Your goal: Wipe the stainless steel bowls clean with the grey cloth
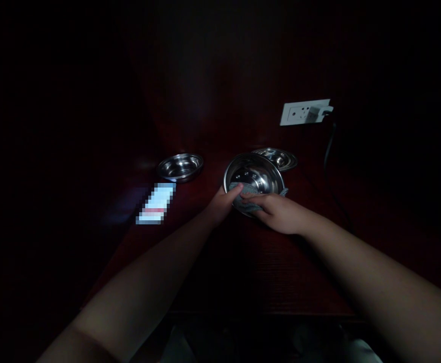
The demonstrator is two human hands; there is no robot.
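Note:
A shiny metal bowl (253, 166) is tilted toward me above the dark red table. My left hand (224, 201) grips its left rim, with the thumb over the inner side. In my right hand (277, 209) is a grey-green cloth (239, 197), pressed against the near inside of the bowl. Part of the cloth sticks out past the bowl's right rim. The fingers of my left hand beneath the bowl are hidden.
Another metal bowl (180, 167) stands at the left, with a lit, blurred phone (156, 204) in front of it. Behind the held bowl lies a round metal dish (277, 157). A wall socket (306, 112) has a plugged-in charger, and a cable (329, 151) hangs at the right.

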